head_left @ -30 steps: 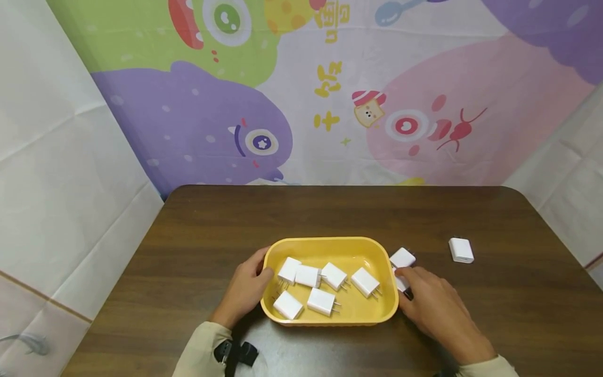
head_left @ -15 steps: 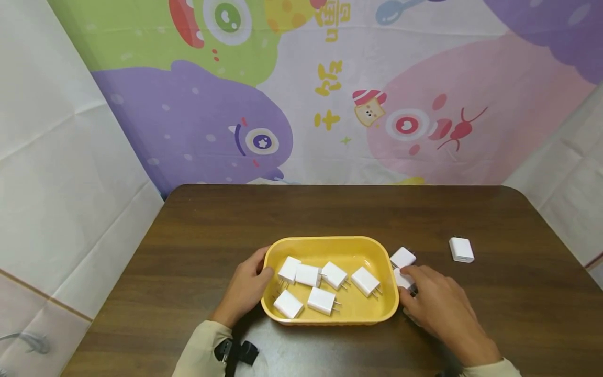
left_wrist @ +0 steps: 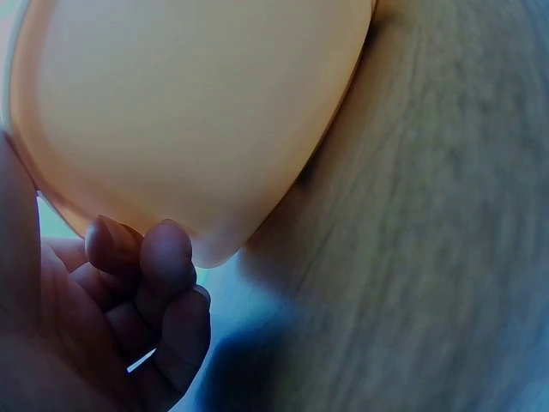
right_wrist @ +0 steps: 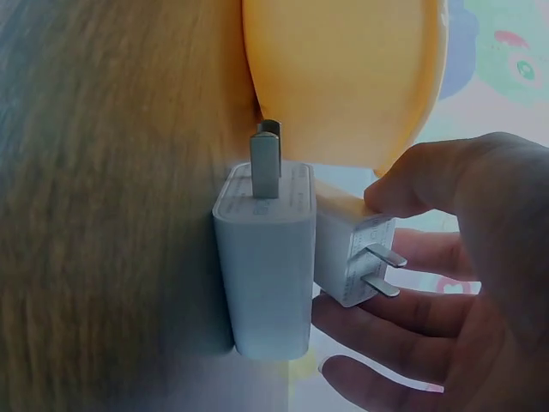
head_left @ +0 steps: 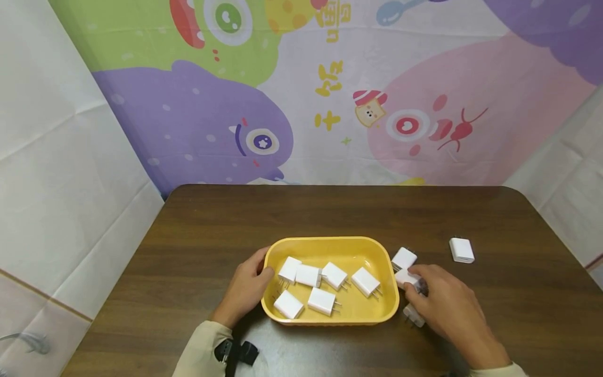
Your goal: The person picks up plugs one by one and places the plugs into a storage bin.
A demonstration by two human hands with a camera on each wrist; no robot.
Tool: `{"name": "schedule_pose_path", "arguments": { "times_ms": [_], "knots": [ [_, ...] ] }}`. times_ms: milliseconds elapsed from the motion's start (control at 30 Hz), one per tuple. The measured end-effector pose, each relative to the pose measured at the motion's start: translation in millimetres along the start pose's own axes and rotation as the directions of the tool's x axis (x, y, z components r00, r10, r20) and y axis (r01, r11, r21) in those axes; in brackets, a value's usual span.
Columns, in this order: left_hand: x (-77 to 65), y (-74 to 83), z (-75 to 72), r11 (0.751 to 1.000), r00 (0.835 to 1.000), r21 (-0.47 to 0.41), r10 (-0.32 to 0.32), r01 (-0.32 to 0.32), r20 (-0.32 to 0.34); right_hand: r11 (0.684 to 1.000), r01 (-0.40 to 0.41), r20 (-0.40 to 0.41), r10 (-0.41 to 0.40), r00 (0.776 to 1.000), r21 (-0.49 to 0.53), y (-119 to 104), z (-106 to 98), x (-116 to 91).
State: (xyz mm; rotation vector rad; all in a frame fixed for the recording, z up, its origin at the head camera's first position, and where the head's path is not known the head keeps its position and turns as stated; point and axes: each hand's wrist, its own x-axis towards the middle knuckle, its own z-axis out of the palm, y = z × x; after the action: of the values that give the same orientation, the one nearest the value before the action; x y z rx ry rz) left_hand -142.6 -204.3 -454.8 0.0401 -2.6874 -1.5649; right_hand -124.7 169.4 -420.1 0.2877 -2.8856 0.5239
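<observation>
A yellow plastic basket [head_left: 330, 320] holds several white charger plugs [head_left: 322, 301] with metal prongs. My left hand [head_left: 246, 288] grips its left end, thumb at the rim and fingers against the outer wall, as the left wrist view shows. Beside the right end, my right hand [head_left: 443, 303] pinches a white charger plug [right_wrist: 343, 249] between thumb and fingers, prongs toward the palm. Close by that hand, another charger plug [right_wrist: 268, 275] lies on the table, partly covered by the hand in the head view. A further charger plug [head_left: 403, 258] sits just behind the pinched one.
One lone charger plug [head_left: 461, 250] lies farther right on the brown wooden table [head_left: 212, 220]. Behind the table hangs a cartoon-printed cloth [head_left: 330, 152]. White sheeting [head_left: 70, 131] borders the left side. A black strap [head_left: 231, 352] circles the left wrist.
My right hand has shifted slightly right, lifting the pinched charger plug a little. Another charger plug now shows beneath that hand. The left hand and basket stay put.
</observation>
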Motion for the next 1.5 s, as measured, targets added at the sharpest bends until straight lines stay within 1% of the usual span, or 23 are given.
{"name": "schedule_pose_path", "arguments": {
  "times_ms": [267,500,567,967,1167,1333,1500],
  "knots": [
    [2.7,0.6,-1.5,1.0,1.0,-0.002,0.012,-0.012,-0.008,1.0,0.01,-0.066,-0.008,0.998,0.026,2,-4,0],
    [1.6,1.0,-0.7,1.0,1.0,0.005,0.008,-0.008,-0.009,0.998,0.032,-0.16,-0.024,0.987,0.051,7,-8,-6],
    [1.5,0.5,-0.3,1.0,1.0,0.007,0.008,-0.008,-0.009,0.998,0.026,-0.177,-0.017,0.984,0.053,9,-10,-6],
    [2.8,0.0,-0.7,1.0,1.0,0.013,0.011,-0.011,-0.014,0.998,-0.008,-0.254,0.022,0.967,0.059,13,-16,-5],
    [3.1,-0.9,0.0,1.0,1.0,0.02,0.005,-0.005,-0.009,0.998,-0.025,-0.252,0.039,0.967,0.06,11,-21,-5],
    [0.7,-2.6,0.2,1.0,1.0,0.018,0.0,0.0,-0.006,0.998,-0.006,-0.265,0.023,0.964,0.066,8,-23,-7],
    [0.1,-2.9,0.2,1.0,1.0,0.016,-0.001,0.001,-0.006,0.996,0.045,-0.314,-0.019,0.949,0.074,4,-22,-6]
  ]
}}
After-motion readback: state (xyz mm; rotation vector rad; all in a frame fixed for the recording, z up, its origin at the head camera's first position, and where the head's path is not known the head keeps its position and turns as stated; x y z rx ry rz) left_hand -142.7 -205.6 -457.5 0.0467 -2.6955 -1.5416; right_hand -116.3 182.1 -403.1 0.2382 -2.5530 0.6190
